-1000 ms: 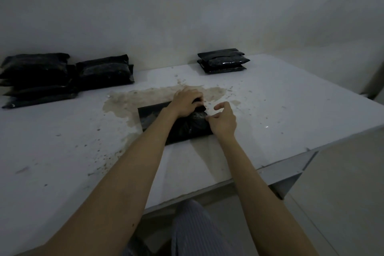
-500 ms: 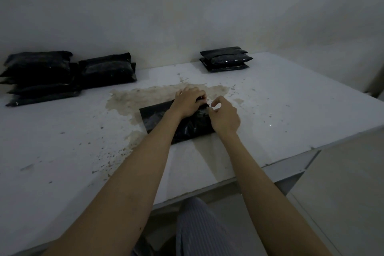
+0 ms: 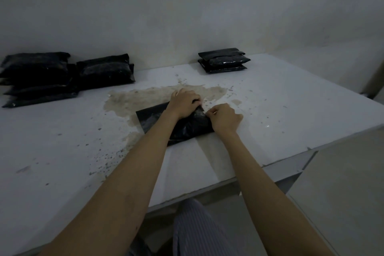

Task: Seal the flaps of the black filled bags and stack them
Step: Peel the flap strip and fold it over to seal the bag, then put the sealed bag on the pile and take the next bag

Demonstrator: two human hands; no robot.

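Both hands are working one bag [image 3: 182, 129] lying mid-surface [image 3: 291, 110] on a stain: left hand [image 3: 184, 103] gripping its far end, right hand [image 3: 225, 117] pinching the flap edge; film is looking soft and slippery, so gripping near the flap seems best.

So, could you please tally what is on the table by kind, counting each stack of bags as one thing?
Stacks of black bags: 3
Single black bag, held: 1
Hands: 2
Total: 6
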